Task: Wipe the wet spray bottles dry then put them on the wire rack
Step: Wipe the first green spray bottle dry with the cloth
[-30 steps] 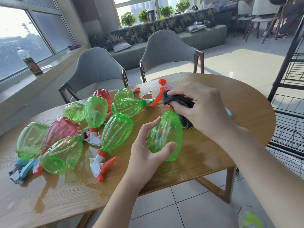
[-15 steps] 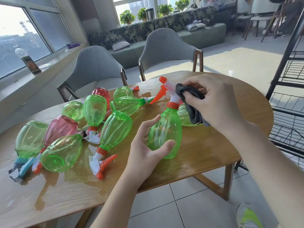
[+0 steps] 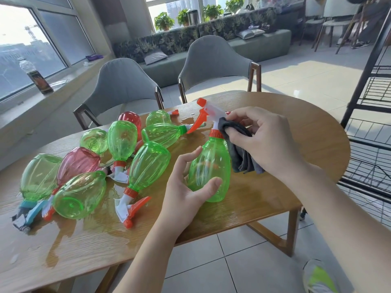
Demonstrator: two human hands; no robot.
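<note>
Bottle (image 3: 209, 172), green w/ orange trigger, stands upright above the near tabletop (image 3: 243, 214) edge, centre. Left hand (image 3: 186, 185) cups its lower body, grip curled round it, thumb across the front. Right hand (image 3: 262, 140) has its grip pinched on a grey cloth (image 3: 241, 153), pressed vs the bottle's neck just under the white spray head; rest of the cloth hangs down the bottle's right side. Left of that, approx ten more bottles (image 3: 148, 163) lie on their sides in a heap, mostly green, two red, in puddles (image 3: 88, 235) on the wood. Black wire rack (image 3: 372, 115) stands at the right, beside the tabletop. Two grey chairs (image 3: 211, 62) on the far side.
</note>
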